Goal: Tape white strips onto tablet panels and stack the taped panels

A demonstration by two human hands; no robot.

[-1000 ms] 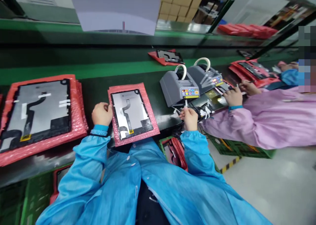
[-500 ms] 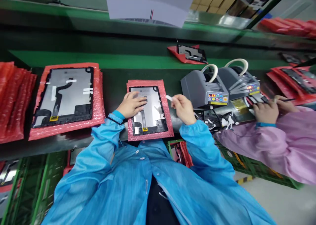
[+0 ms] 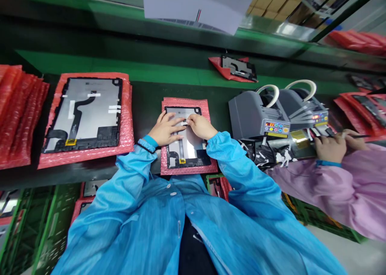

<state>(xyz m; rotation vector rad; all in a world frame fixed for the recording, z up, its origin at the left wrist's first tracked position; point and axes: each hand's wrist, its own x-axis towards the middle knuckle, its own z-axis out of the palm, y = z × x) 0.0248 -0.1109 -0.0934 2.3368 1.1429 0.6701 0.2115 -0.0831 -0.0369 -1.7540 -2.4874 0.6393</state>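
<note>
In front of me a tablet screen panel [image 3: 193, 146], its silver back up, lies on a pink bubble-wrap sleeve [image 3: 188, 171]. My left hand [image 3: 166, 129] rests flat on the panel's upper left, fingers spread over its dark ribbon cable. From the right, my right hand [image 3: 201, 126] pinches a short strip of white tape [image 3: 185, 122] against the panel's upper middle, beside my left fingertips. The strip is mostly hidden by my fingers. To the left, a second panel [image 3: 87, 106] with several white tape pieces lies on stacked pink sleeves [image 3: 126, 126].
Two grey tape dispensers [image 3: 262, 116] stand to the right, with cables and tape scraps [image 3: 283, 156] before them. Beyond, a co-worker's hands [image 3: 331, 146] in lilac sleeves are busy. Red sleeves [image 3: 21, 114] are piled far left; another panel [image 3: 238, 68] lies at the back.
My right hand has moved left with the white tape strip, from beside the panel onto its upper middle. My left hand stays on the panel. The view has shifted slightly.
</note>
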